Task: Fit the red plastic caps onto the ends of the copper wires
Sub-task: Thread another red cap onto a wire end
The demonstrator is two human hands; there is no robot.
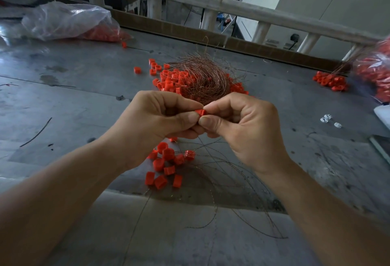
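No writing, label, brand, number or sign is showing legibly anywhere in this view.

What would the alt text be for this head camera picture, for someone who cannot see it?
Two bare hands, left hand and right hand, pinch one red cap between their fingertips above a grey table. Behind lies a tangle of copper wires amid loose red caps.
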